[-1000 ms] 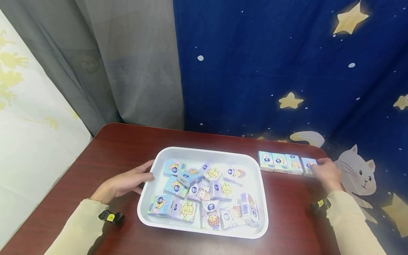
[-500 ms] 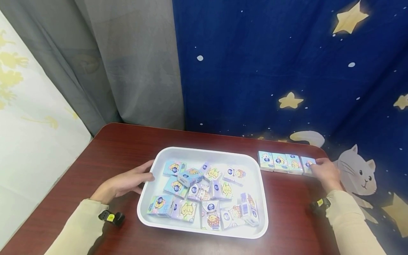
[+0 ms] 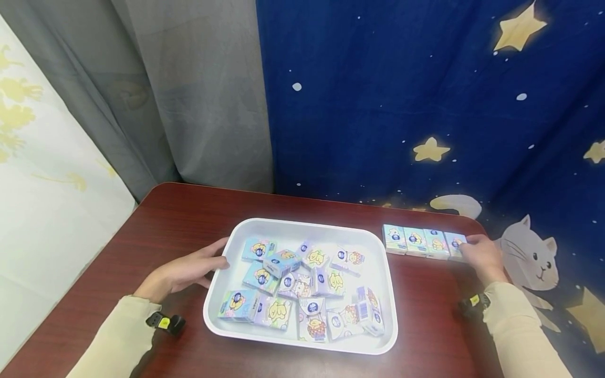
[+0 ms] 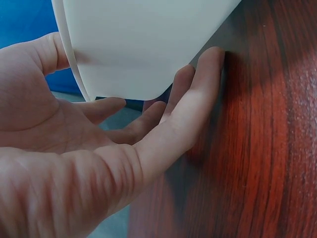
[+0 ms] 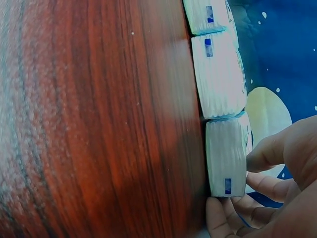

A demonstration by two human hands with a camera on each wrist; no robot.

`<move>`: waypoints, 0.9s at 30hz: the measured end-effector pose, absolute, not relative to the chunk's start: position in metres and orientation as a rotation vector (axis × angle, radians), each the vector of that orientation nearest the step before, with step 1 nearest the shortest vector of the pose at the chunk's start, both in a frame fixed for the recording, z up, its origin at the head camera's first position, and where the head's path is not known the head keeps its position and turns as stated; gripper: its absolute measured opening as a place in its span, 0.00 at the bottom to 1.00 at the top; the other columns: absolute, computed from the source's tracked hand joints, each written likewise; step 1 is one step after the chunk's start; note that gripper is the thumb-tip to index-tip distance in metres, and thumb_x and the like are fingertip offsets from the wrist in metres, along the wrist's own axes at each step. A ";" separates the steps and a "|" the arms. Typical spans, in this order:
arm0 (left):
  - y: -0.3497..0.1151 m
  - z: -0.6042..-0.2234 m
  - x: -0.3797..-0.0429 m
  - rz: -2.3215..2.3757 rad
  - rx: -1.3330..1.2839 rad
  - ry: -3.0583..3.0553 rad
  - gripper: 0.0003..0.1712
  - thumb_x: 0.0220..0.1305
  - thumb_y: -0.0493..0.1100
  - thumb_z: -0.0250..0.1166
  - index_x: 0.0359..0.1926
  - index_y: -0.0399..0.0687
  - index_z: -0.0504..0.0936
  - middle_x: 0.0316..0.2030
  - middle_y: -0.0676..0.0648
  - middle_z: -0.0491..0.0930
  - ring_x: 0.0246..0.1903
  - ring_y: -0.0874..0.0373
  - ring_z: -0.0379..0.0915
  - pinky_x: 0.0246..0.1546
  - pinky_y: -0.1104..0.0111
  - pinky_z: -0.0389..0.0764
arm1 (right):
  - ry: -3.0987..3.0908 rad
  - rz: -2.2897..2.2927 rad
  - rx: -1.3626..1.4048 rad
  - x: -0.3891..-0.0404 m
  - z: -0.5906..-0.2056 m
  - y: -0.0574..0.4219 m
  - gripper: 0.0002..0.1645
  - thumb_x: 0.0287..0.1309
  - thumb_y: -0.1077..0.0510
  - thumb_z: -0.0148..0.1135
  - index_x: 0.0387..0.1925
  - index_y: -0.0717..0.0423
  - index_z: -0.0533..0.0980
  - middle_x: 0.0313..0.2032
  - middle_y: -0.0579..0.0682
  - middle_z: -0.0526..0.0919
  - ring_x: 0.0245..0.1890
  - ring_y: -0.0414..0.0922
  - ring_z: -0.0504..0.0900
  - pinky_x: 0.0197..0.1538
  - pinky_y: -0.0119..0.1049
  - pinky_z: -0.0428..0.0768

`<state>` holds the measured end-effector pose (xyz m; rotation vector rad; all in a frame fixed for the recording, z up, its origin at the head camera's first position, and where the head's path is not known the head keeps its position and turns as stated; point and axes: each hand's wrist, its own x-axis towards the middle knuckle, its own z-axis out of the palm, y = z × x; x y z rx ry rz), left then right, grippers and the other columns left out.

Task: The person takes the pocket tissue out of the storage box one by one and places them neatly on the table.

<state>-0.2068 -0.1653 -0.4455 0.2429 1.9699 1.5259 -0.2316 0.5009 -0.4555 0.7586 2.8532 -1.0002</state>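
In the head view my left hand point(image 3: 191, 268) grips the left rim of a white tray point(image 3: 302, 344), its thumb over the edge. The left wrist view shows the fingers point(image 4: 181, 119) curved along the tray's outer wall. Several small packs of pocket tissues point(image 3: 275, 312), blue or lilac, lie jumbled inside. My right hand point(image 3: 486, 258) pinches the rightmost tissue pack point(image 3: 455, 244) of a row at the table's far right. In the right wrist view that tissue pack point(image 5: 225, 158) touches its neighbour point(image 5: 220, 74), with the thumb on its printed face and fingers at its end.
The dark red wooden table point(image 3: 179, 215) has a rounded far edge close behind the row. Behind it hang a grey curtain point(image 3: 203, 94) and a blue star-printed curtain point(image 3: 359, 105). A wrist camera point(image 3: 165, 321) sits on the left wrist.
My right hand has slid its tissue pack slightly left, closing the gap to the row. My left hand and the tray have stayed in place.
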 end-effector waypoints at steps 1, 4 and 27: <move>-0.165 -0.445 -0.207 1.526 0.243 1.970 0.50 0.78 0.39 0.59 0.89 0.44 0.41 0.62 0.33 0.80 0.54 0.40 0.84 0.50 0.41 0.88 | 2.851 -1.008 0.761 -0.232 -0.456 0.501 0.38 0.77 0.56 0.49 0.76 0.80 0.60 0.70 0.83 0.65 0.65 0.77 0.66 0.70 0.73 0.68; -0.165 -0.445 -0.206 1.524 0.243 1.971 0.50 0.78 0.39 0.59 0.89 0.44 0.40 0.62 0.33 0.80 0.54 0.41 0.84 0.50 0.41 0.88 | 2.825 -1.042 0.770 -0.231 -0.458 0.502 0.38 0.78 0.55 0.48 0.77 0.79 0.59 0.70 0.82 0.65 0.66 0.77 0.66 0.70 0.73 0.69; -0.167 -0.446 -0.207 1.525 0.257 1.973 0.50 0.78 0.39 0.59 0.89 0.45 0.41 0.62 0.33 0.80 0.54 0.40 0.84 0.50 0.40 0.88 | 3.098 -1.155 0.537 -0.213 -0.408 0.436 0.33 0.79 0.51 0.56 0.74 0.68 0.70 0.66 0.73 0.78 0.67 0.72 0.76 0.67 0.71 0.69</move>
